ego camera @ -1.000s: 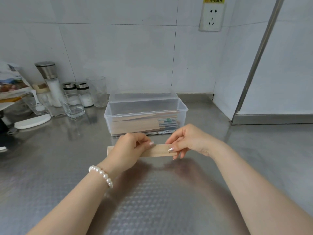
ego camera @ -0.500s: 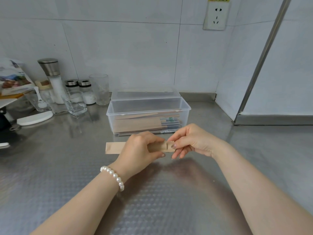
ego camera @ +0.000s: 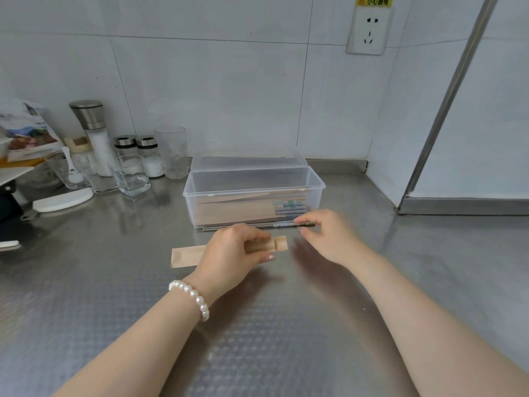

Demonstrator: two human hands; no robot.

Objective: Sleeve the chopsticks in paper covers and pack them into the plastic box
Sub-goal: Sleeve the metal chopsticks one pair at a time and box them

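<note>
Chopsticks sleeved in brown paper lie stacked inside the clear plastic box (ego camera: 254,193), which we take as our landmark at the back middle of the steel table (ego camera: 86,296); its lid (ego camera: 247,160) stands open behind it. Far to the left of the box we see a printed packet (ego camera: 27,133) leaning by the wall, then a tall grinder (ego camera: 93,133), two small shakers (ego camera: 137,151), a tall glass (ego camera: 171,151) and a low square glass (ego camera: 128,174), with a white flat lid (ego camera: 61,200) lying in front of them. Just in front of the box and a little left of its middle, our left hand (ego camera: 232,253) grips a paper cover (ego camera: 186,256) around its middle, fingers and thumb curled on it; the cover's left end sticks out flat over the table and its folded right end (ego camera: 280,243) pokes past the fingers. A pearl bracelet (ego camera: 191,296) circles that wrist. At the box's front right corner our right hand (ego camera: 329,236) is blurred, with its fingertips at the end of a thin dark chopstick (ego camera: 257,226) lying along the box's front foot; whether it pinches the stick we cannot tell. High above the box's right side a wall socket (ego camera: 369,27) sits on the tile.
</note>
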